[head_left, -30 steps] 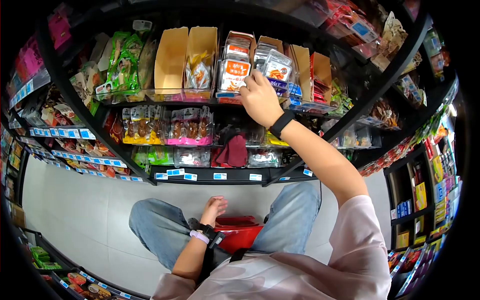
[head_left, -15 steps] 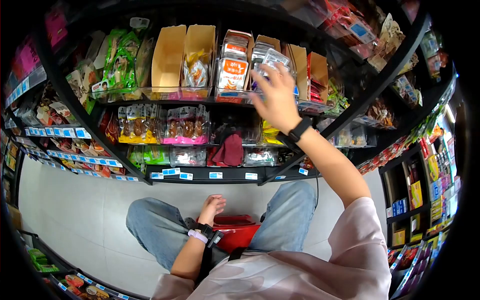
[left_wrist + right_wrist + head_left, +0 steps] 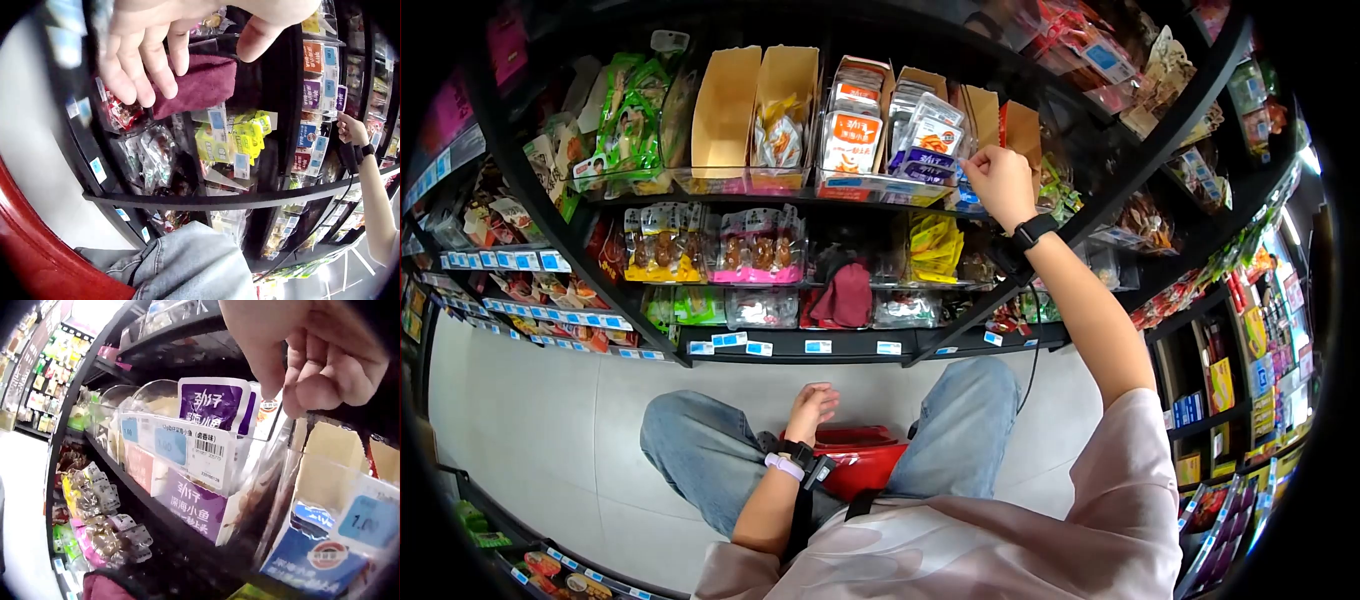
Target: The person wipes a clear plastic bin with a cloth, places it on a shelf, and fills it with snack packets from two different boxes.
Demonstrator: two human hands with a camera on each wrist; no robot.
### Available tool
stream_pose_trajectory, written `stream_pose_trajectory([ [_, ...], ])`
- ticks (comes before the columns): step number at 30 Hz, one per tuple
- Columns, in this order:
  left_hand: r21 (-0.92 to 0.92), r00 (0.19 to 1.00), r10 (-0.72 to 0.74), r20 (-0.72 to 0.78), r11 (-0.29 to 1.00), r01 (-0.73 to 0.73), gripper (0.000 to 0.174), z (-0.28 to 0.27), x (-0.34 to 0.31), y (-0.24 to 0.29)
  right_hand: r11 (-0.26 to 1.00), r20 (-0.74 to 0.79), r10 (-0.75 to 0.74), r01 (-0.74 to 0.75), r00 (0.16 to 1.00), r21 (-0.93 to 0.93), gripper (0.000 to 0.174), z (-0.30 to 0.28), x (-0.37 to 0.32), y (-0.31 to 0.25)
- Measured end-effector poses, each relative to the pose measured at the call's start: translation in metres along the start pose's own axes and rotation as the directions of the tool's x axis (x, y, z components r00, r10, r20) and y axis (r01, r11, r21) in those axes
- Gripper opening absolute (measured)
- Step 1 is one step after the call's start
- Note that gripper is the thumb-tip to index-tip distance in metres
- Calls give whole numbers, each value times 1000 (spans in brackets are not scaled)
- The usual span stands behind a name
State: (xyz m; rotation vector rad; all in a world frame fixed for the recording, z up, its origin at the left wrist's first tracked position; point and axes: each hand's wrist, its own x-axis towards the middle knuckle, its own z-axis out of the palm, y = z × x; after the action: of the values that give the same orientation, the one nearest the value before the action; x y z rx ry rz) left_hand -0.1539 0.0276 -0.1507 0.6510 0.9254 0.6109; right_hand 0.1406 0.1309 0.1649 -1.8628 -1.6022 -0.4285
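Observation:
At the upper shelf, my right hand (image 3: 1000, 185) is raised with loosely curled fingers, just right of a purple-and-silver snack packet (image 3: 930, 155). In the right wrist view the thumb overlaps the edge of the packets, and the other fingers (image 3: 337, 378) hang over the neighbouring brown carton (image 3: 328, 447); no packet shows within them. The purple packet (image 3: 212, 403) stands up behind a price label. Relaxed and holding nothing, my left hand (image 3: 810, 410) is low between the knees above a red container (image 3: 865, 465). In the left wrist view its fingers overlap a maroon cloth (image 3: 200, 84).
Orange-and-white packets (image 3: 850, 140) fill the box to the left. Below are yellow packets (image 3: 935, 245) and pink-edged snack bags (image 3: 758, 250). A clear shelf lip (image 3: 880, 185) fronts the boxes. A dark diagonal post (image 3: 1125, 190) crosses beside the right forearm, and a cable (image 3: 1035, 350) hangs under it.
My right hand has left the front of the purple packet, spreading its fingers and then curling them loosely, and moved to the packet's right. The left hand keeps its place.

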Motion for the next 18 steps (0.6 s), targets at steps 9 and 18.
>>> stream_pose_trajectory([
  [9,-21,1000,15,-7,1000,-15,25,0,-2,2,618,723,424,-758,546,210,49,9,-16,-16],
  [18,-8,1000,20,13,1000,-20,25,2,-3,4,-118,869,336,-899,364,422,51,38,-8,-22],
])
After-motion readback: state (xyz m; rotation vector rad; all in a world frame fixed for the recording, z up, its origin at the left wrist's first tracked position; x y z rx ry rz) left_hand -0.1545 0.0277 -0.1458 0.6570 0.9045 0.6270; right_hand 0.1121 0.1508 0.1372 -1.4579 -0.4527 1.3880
